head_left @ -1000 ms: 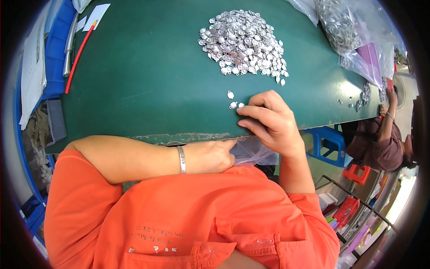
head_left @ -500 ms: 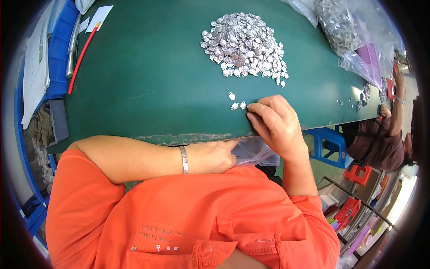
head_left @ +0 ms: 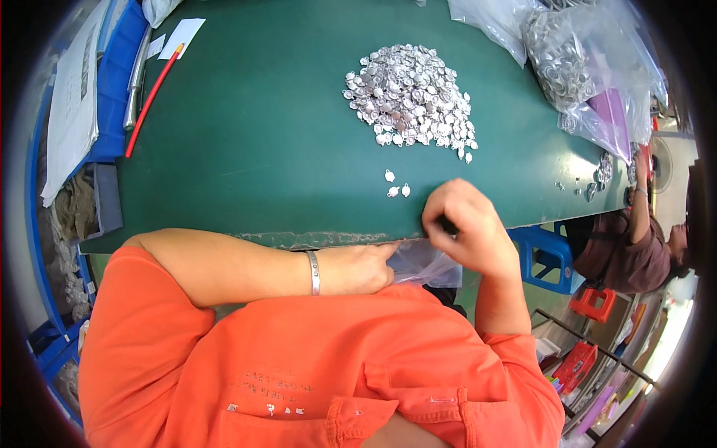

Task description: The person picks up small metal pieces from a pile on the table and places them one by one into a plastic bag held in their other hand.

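Close to the table edge, my left hand [head_left: 357, 269] has its fingers closed at the rim of a clear plastic bag [head_left: 420, 263], which hangs just below the edge. My right hand [head_left: 469, 228] is curled above the right side of this bag, fingertips bent inward; whatever they hold, if anything, is hidden. Three small silvery metal charms [head_left: 393, 192], oval with little loops, lie loose beyond the hands. Farther back rises a heap of the same charms [head_left: 414, 93].
A red pencil [head_left: 153, 104] and a blue bin [head_left: 112, 93] sit at the left of the green table [head_left: 261, 112]. A clear bag of metal parts [head_left: 560, 67] stands far right. Beyond it works another person [head_left: 624, 246], near a blue stool [head_left: 541, 252].
My right hand has drawn back from beside the three charms toward the table edge, its fingers curling inward. The left hand stays at the bag. The whole view has shifted slightly.
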`<action>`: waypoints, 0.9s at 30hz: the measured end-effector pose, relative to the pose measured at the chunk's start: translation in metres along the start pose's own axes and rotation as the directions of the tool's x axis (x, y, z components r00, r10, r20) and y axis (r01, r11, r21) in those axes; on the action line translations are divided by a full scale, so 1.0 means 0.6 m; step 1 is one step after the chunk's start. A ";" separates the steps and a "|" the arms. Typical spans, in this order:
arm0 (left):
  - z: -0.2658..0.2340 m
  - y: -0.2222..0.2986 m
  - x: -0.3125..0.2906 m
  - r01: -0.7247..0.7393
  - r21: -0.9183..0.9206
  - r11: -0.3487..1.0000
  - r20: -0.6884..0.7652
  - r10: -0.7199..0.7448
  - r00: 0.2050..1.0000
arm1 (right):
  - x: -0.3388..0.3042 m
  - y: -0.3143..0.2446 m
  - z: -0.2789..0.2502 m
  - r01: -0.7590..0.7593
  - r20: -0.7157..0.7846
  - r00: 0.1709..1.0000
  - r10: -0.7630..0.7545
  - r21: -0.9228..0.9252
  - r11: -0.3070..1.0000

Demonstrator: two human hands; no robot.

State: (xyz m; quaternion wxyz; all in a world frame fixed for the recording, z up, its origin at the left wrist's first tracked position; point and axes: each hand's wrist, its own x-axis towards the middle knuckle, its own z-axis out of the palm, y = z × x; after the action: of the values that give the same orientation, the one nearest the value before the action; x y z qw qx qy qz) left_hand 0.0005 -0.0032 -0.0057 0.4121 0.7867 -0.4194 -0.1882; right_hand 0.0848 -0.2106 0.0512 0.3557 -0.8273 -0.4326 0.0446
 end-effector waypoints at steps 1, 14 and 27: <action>0.000 0.001 0.000 0.002 0.000 1.000 -0.006 -0.002 1.000 | -0.001 -0.003 -0.008 0.025 0.159 0.986 -0.047 0.139 0.990; 0.001 -0.003 -0.003 -0.041 0.040 0.998 -0.019 0.041 0.999 | 0.014 0.003 0.008 -0.027 0.052 0.998 0.017 0.198 0.980; 0.010 -0.008 -0.002 -0.069 0.032 0.997 -0.029 0.070 0.997 | 0.021 0.008 0.022 0.118 -0.042 0.992 -0.116 0.050 0.992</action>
State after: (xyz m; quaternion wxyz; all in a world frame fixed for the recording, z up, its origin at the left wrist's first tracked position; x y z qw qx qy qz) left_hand -0.0019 -0.0037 -0.0132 0.4123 0.7806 -0.4431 -0.1556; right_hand 0.0911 -0.1957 0.0414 0.3876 -0.7916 -0.4721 0.0187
